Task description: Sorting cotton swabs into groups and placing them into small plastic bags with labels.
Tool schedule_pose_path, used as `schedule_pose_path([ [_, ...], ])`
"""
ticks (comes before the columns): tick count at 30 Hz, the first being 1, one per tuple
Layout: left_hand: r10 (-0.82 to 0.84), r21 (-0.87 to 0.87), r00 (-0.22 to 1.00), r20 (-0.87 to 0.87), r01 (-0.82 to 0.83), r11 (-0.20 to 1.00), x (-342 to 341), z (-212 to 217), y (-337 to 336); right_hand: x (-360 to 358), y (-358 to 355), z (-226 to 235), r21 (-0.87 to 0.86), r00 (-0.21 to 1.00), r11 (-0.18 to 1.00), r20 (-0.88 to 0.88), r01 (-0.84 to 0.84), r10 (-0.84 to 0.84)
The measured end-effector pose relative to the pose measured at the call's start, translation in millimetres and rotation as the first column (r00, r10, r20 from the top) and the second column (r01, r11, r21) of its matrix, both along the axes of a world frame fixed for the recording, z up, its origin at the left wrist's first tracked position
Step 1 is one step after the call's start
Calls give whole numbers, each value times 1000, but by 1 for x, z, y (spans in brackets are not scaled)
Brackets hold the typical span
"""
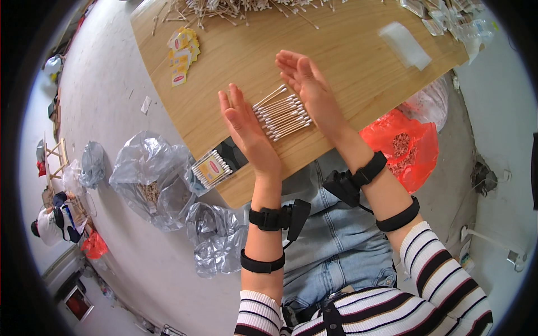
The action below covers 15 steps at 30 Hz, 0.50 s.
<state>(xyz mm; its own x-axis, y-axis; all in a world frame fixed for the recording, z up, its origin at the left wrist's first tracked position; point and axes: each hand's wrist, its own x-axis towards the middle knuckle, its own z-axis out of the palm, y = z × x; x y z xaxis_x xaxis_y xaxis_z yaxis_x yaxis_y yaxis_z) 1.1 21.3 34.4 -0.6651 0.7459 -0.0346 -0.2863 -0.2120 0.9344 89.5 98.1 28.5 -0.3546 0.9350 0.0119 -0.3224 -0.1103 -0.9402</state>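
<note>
A row of cotton swabs (282, 116) with wooden sticks and white tips lies side by side on the table, with one swab at the far end slanting away from the others. My left hand (246, 131) is beside the swabs' left tips, its fingers stretched out and nothing gripped. At their right tips my right hand (314, 95) is held on edge, fingers extended and open. Whether either palm presses on the tips, I cannot tell. Just left of my left wrist, a filled pack of swabs (212, 169) with a yellow label sits at the table's near edge, by a dark pad (230, 152).
Loose swabs are heaped along the table's (347, 73) far edge. Yellow label cards (183, 56) lie far left, clear plastic sleeves (404, 45) far right. A red bag (406, 148) of swabs stands right of the table; clear plastic bags (151, 179) are on the left floor.
</note>
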Motion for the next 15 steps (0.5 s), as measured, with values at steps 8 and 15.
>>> schedule_pose_path([
  [8, -54, -44, 998, -36, 52, 998, -1, 1, -17, 23, -18, 2, 9, 997, 1000, 80, -16, 15],
  [15, -6, 3, 999, -33, 6, 1000, 20, 1, -14, 12, -34, -4, -71, 994, 997, -99, 35, -42],
])
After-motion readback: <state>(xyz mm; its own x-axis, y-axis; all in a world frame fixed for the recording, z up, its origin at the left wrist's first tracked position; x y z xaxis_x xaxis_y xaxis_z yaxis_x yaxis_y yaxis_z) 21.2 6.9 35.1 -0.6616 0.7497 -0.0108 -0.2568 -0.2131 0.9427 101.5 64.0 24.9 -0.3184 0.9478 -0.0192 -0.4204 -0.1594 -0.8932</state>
